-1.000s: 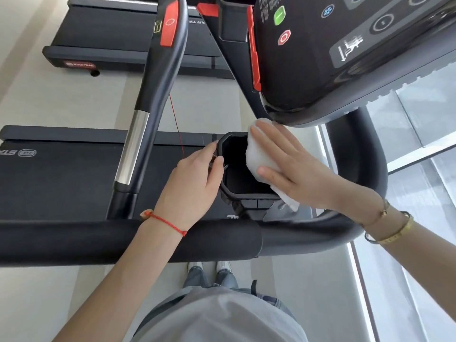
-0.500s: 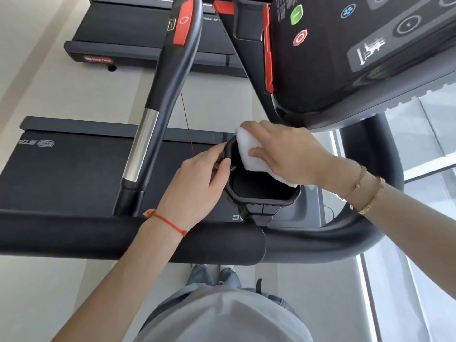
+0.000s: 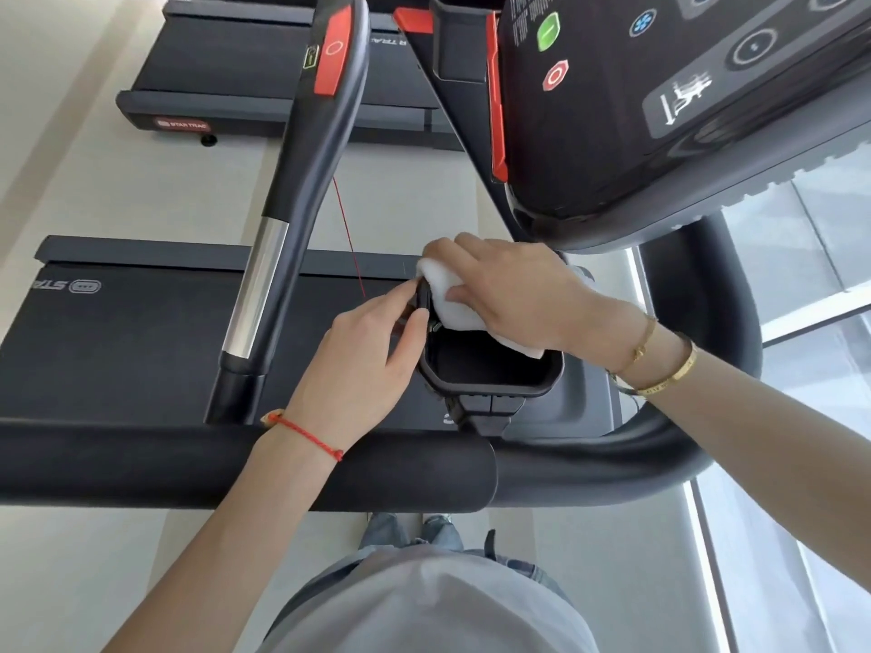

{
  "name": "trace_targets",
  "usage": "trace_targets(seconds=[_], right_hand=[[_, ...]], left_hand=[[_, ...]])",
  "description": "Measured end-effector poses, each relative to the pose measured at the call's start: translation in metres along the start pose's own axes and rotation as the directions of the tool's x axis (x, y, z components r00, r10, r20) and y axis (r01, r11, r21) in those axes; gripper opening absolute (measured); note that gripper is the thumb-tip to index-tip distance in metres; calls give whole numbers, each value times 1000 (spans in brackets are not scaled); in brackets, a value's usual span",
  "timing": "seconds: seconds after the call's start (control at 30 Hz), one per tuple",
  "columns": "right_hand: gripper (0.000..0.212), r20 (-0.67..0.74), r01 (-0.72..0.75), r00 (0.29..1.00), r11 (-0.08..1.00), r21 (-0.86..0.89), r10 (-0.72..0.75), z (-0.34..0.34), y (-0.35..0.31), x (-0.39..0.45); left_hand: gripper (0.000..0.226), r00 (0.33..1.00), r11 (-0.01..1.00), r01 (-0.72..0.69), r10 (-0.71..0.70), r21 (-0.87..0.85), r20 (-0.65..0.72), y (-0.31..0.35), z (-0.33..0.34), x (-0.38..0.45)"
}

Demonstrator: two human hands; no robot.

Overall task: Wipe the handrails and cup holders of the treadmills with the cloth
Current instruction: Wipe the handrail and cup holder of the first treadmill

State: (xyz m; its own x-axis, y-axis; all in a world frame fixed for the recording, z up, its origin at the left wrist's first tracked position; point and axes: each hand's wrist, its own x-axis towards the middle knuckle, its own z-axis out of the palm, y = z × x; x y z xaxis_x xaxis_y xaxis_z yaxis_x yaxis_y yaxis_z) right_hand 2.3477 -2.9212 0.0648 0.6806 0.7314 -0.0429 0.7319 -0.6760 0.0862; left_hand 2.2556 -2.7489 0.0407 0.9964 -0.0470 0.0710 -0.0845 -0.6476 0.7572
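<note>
A black cup holder (image 3: 499, 386) hangs below the treadmill console, just beyond the padded front handrail (image 3: 235, 468). My right hand (image 3: 513, 289) grips a white cloth (image 3: 452, 306) and presses it over the holder's far left rim. My left hand (image 3: 363, 365) pinches the holder's left rim between thumb and fingers. A second handrail (image 3: 301, 172), black with a silver band and a red panel, runs away from me on the left.
The console (image 3: 660, 101) with green and red buttons overhangs the holder at the upper right. The treadmill belt (image 3: 118, 341) lies below, another treadmill (image 3: 226, 87) beyond it. A thin red cord (image 3: 349, 238) hangs down. Window glass (image 3: 810, 285) is on the right.
My right hand has curled round the cloth and slid it from the holder's right side across to its far left rim. My left hand has kept its hold on the left rim.
</note>
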Motion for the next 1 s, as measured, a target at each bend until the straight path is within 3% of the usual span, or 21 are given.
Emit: trace_targets(seconds=[0.17, 0.3, 0.47, 0.67, 0.8, 1.0], right_hand=[[44, 53, -103, 994, 991, 82, 99, -3, 14, -26], [55, 145, -261, 963, 921, 289, 227, -6, 17, -56], [68, 175, -318, 947, 856, 408, 268, -5, 6, -68], [50, 189, -244, 965, 876, 417, 179, -11, 20, -41], [41, 145, -137, 985, 939, 315, 94, -13, 17, -15], [42, 54, -170, 985, 952, 255, 162, -5, 11, -21]], left_hand=[[38, 1000, 1000, 18, -18, -3, 14, -1, 0, 0], [43, 1000, 1000, 20, -20, 20, 21, -1, 1, 1], [47, 1000, 999, -1, 0, 43, 15, 1, 1, 2], [43, 1000, 999, -8, 7, 51, 23, 4, 0, 3], [38, 1000, 999, -11, 10, 47, 22, 5, 1, 3], [40, 1000, 999, 6, -8, 48, 30, 4, 1, 4]])
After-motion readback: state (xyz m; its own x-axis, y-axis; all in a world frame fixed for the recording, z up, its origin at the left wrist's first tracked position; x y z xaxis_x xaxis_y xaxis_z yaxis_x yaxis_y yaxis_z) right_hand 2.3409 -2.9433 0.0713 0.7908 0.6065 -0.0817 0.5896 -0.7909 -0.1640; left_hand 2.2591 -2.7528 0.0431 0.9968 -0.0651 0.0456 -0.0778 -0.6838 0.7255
